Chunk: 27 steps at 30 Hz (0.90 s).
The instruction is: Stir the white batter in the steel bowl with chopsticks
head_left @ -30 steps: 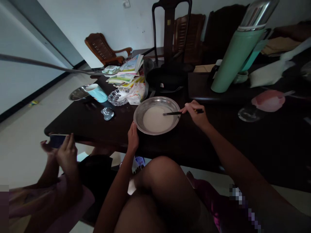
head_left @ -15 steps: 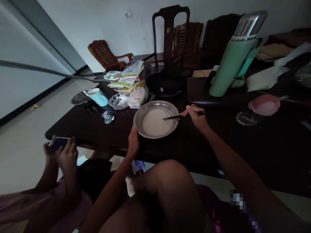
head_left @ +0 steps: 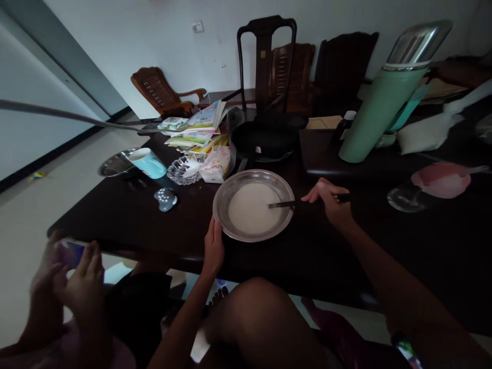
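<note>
A round metal bowl (head_left: 286,221) stands on the dark table, with a pale, milky liquid (head_left: 253,210) in it. My left hand (head_left: 213,246) grips the bowl's near left rim. In my right hand (head_left: 331,204), to the right of the bowl, I hold dark chopsticks (head_left: 282,204). Their tips reach over the rim into the liquid on its right side. My right fingers are closed around the upper part of the chopsticks.
Behind the bowl lie a tissue pack (head_left: 216,164), a glass dish (head_left: 183,171) and a black bag (head_left: 265,141). A blue mug (head_left: 151,164) stands left. Right are a green thermos (head_left: 380,115) and a pink bowl (head_left: 442,179). Another person's hands (head_left: 82,282) hold a phone.
My right hand has shifted right and slightly away from the bowl, and the chopstick tips sit nearer the right rim. The view has shifted a little. My left hand keeps the rim.
</note>
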Tool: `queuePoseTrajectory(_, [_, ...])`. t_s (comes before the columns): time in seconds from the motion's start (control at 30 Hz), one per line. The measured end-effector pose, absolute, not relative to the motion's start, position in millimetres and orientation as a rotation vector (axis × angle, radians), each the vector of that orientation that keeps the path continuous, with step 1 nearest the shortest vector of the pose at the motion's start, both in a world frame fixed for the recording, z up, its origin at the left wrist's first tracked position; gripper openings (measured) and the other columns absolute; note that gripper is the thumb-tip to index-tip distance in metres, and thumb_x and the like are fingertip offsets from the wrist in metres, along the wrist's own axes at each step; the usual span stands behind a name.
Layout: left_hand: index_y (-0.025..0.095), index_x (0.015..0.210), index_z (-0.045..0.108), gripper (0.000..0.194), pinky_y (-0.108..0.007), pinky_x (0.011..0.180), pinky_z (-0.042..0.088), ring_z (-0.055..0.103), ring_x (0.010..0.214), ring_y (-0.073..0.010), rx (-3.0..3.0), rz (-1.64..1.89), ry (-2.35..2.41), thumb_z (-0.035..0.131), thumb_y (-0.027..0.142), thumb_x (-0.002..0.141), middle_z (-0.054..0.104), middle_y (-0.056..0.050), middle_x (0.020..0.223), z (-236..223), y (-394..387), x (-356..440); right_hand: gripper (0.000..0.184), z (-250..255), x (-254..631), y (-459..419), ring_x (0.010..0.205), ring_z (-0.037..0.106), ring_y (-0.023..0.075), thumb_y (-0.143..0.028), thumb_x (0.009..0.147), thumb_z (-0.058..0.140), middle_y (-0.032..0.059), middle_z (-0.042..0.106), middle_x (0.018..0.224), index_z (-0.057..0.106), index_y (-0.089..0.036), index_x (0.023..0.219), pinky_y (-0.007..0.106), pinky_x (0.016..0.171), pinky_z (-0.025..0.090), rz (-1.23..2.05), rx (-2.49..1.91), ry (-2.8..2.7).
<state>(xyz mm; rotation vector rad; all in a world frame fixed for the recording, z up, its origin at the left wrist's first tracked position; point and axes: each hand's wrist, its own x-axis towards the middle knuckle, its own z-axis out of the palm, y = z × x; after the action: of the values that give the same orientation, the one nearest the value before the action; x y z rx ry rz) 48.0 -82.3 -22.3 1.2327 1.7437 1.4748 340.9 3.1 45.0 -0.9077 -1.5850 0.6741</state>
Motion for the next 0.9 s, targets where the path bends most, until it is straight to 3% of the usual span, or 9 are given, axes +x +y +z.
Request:
queuePoseTrajectory(0.1, [0.018, 0.136, 0.058, 0.060, -0.039, 0.119, 0.026, 0.041, 0.140, -0.0259, 1.218, 1.469, 1.749, 0.044, 0.059, 0.094, 0.053, -0.010, 0.145, -23.9, -82.5, 47.7, 0.051, 45.2, 335.4, -2.7, 0.064, 0.061, 0.0198, -0.049, 0.095, 0.047, 0.0030, 0.070, 0.060, 0.060, -0.025, 0.052, 0.039, 0.066, 0.047, 0.791, -0.853, -1.650])
queuePoseTrajectory(0.23, [0.018, 0.134, 0.059, 0.061, -0.040, 0.119, 0.026, 0.041, 0.141, -0.0264, 1.218, 1.451, 1.759, 0.043, 0.060, 0.093, 0.055, -0.010, 0.143, -20.9, -83.8, 48.8, 0.020, 33.6, 326.9, -1.6, 0.076, 0.060, 0.0206, -0.038, 0.091, 0.060, 0.0000, 0.078, 0.086, 0.074, -0.029, 0.080, 0.041, 0.074, 0.049, 0.751, -0.805, -1.956])
queuePoseTrajectory(0.3, [0.018, 0.134, 0.059, 0.060, -0.040, 0.119, 0.026, 0.040, 0.141, -0.0267, 1.222, 1.446, 1.765, 0.043, 0.060, 0.094, 0.056, -0.010, 0.143, -19.6, -84.3, 48.9, 0.016, 31.6, 329.5, 1.8, 0.076, 0.059, 0.0206, -0.035, 0.089, 0.062, -0.0003, 0.078, 0.086, 0.075, -0.029, 0.082, 0.041, 0.074, 0.048, 0.665, -0.833, -1.937])
queuePoseTrajectory(0.43, [0.019, 0.135, 0.059, 0.058, -0.038, 0.119, 0.027, 0.040, 0.141, -0.0264, 1.216, 1.432, 1.766, 0.044, 0.058, 0.094, 0.055, -0.009, 0.144, -19.0, -84.4, 47.9, 0.043, 38.4, 337.6, 3.1, 0.068, 0.060, 0.0195, -0.039, 0.096, 0.050, 0.0022, 0.073, 0.066, 0.066, -0.025, 0.059, 0.039, 0.069, 0.047, 0.705, -0.918, -1.657])
queuePoseTrajectory(0.5, [0.019, 0.135, 0.059, 0.057, -0.037, 0.118, 0.027, 0.040, 0.141, -0.0258, 1.221, 1.425, 1.765, 0.043, 0.057, 0.094, 0.055, -0.008, 0.144, -18.5, -84.2, 47.9, 0.048, 40.3, 335.4, 0.5, 0.067, 0.061, 0.0194, -0.042, 0.096, 0.047, 0.0026, 0.072, 0.064, 0.064, -0.025, 0.055, 0.039, 0.069, 0.048, 0.813, -0.909, -1.647])
queuePoseTrajectory(0.7, [0.019, 0.133, 0.060, 0.057, -0.039, 0.118, 0.027, 0.041, 0.140, -0.0261, 1.235, 1.453, 1.757, 0.044, 0.057, 0.094, 0.055, -0.009, 0.143, -16.3, -83.4, 49.6, 0.013, 34.1, 327.4, 1.9, 0.077, 0.059, 0.0209, -0.038, 0.087, 0.064, -0.0013, 0.079, 0.089, 0.075, -0.031, 0.083, 0.041, 0.075, 0.048, 0.698, -0.827, -1.961])
queuePoseTrajectory(0.9, [0.019, 0.133, 0.060, 0.056, -0.038, 0.118, 0.026, 0.042, 0.140, -0.0258, 1.228, 1.445, 1.766, 0.045, 0.056, 0.094, 0.056, -0.009, 0.143, -16.4, -83.4, 49.5, 0.050, 46.1, 341.3, 4.4, 0.067, 0.063, 0.0196, -0.049, 0.096, 0.046, 0.0029, 0.072, 0.063, 0.064, -0.025, 0.055, 0.040, 0.073, 0.048, 0.743, -0.928, -1.626])
